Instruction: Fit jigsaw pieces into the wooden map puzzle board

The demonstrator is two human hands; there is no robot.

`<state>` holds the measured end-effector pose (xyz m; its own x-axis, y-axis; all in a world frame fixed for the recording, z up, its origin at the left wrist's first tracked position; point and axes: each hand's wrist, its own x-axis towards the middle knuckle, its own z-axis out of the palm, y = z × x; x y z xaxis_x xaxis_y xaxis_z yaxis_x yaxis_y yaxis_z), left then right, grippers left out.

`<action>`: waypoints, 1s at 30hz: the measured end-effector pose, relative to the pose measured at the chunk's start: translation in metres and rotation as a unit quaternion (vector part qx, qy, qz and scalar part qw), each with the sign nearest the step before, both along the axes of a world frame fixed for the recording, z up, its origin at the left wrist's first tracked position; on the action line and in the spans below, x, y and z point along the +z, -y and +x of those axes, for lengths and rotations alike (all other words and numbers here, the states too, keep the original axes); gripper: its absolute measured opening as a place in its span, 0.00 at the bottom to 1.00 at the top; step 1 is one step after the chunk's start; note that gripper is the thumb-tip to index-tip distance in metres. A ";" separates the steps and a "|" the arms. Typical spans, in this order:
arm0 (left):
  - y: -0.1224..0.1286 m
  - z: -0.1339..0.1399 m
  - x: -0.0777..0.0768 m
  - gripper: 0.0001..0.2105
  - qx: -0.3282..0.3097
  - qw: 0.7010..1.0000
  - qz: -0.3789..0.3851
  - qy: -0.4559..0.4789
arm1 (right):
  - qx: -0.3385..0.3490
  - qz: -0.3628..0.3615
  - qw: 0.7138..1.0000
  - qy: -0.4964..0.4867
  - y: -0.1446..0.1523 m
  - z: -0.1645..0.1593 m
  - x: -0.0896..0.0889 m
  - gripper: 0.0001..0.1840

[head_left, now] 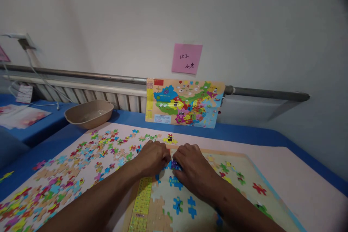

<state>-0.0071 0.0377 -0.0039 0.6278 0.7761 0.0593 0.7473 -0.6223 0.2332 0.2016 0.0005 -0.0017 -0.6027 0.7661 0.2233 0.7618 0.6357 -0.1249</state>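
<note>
Both my hands meet over the upper left part of a puzzle board (195, 152). My right hand (194, 168) is closed, thumb and fingers around a blue-and-purple jigsaw puzzle piece (175, 165). Close beside it, my left hand (152, 157) has its fingers curled down at the board. Its fingertips touch the blue pieces there, but what they pinch is hidden. Below the hands lie a blue piece with yellow lettering (176, 183) and two loose blue pieces (191, 207). Joined tan pieces (157, 214) and a yellow printed strip (143, 195) fill the board's left side.
Many loose puzzle pieces (62, 181) spread across the pink sheet at left. A printed map (185, 103) leans on the wall under a pink note (187, 58). A beige basin (89, 114) stands at back left. A red piece (259, 188) lies on the board's right.
</note>
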 end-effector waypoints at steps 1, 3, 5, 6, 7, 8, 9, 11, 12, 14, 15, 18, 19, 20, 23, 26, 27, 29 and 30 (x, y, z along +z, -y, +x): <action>0.000 0.000 0.000 0.07 0.001 1.000 0.002 0.001 | -0.003 -0.006 1.000 0.002 0.000 0.000 0.000 0.10; 0.000 0.000 -0.001 0.06 0.005 1.000 0.007 0.004 | -0.004 -0.009 1.000 0.006 0.000 -0.001 0.000 0.10; 0.001 -0.001 -0.002 0.06 0.000 1.000 0.011 0.007 | 0.001 -0.006 1.000 0.006 -0.001 0.000 -0.001 0.08; 0.001 -0.001 -0.002 0.06 -0.008 1.000 0.012 0.007 | 0.003 -0.006 1.000 0.006 -0.002 0.000 -0.001 0.08; 0.001 -0.001 -0.003 0.06 -0.019 1.000 0.013 0.006 | 0.004 -0.008 1.000 0.007 -0.002 0.000 -0.002 0.07; 0.001 -0.001 -0.003 0.06 -0.030 0.999 0.016 0.004 | 0.003 -0.012 1.000 0.008 -0.002 0.001 -0.002 0.07; 0.001 0.000 -0.004 0.07 -0.041 0.999 0.019 0.003 | 0.002 -0.017 1.000 0.009 -0.002 0.001 -0.002 0.06; 0.000 0.000 -0.006 0.07 -0.055 0.998 0.031 0.000 | -0.001 -0.023 1.000 0.008 -0.003 0.001 -0.002 0.06; 0.000 0.000 -0.007 0.08 -0.060 0.997 0.038 -0.002 | -0.002 -0.022 1.000 0.008 -0.003 0.001 -0.002 0.06; 0.001 0.000 -0.008 0.09 -0.068 0.996 0.052 -0.006 | 0.001 -0.017 1.000 0.010 -0.004 0.000 -0.002 0.06; 0.001 0.000 -0.009 0.09 -0.072 0.996 0.058 -0.008 | 0.003 -0.015 1.000 0.012 -0.004 0.000 -0.002 0.06; 0.001 0.000 -0.011 0.11 -0.079 0.994 0.074 -0.013 | 0.003 -0.004 1.000 0.019 -0.007 -0.003 -0.002 0.06; 0.001 0.000 -0.012 0.11 -0.079 0.994 0.079 -0.015 | 0.000 -0.003 1.000 0.021 -0.007 -0.004 -0.001 0.06; 0.001 0.000 -0.014 0.11 -0.080 0.993 0.082 -0.015 | -0.002 -0.004 1.000 0.024 -0.008 -0.005 0.000 0.06; 0.000 -0.001 -0.016 0.10 -0.084 0.992 0.090 -0.020 | 0.001 -0.012 0.999 0.031 -0.008 -0.008 0.004 0.06; 0.001 -0.001 -0.016 0.09 -0.087 0.992 0.091 -0.024 | 0.010 -0.009 1.000 0.024 -0.007 -0.008 0.006 0.06; 0.002 -0.001 -0.015 0.10 -0.086 0.992 0.091 -0.024 | 0.013 -0.005 1.000 0.018 -0.006 -0.007 0.005 0.06; 0.004 -0.001 -0.013 0.11 -0.082 0.992 0.090 -0.024 | 0.019 0.005 1.000 0.004 -0.006 -0.003 0.002 0.06; 0.004 -0.001 -0.011 0.11 -0.079 0.993 0.090 -0.024 | 0.022 0.009 1.000 -0.001 -0.006 -0.002 0.001 0.06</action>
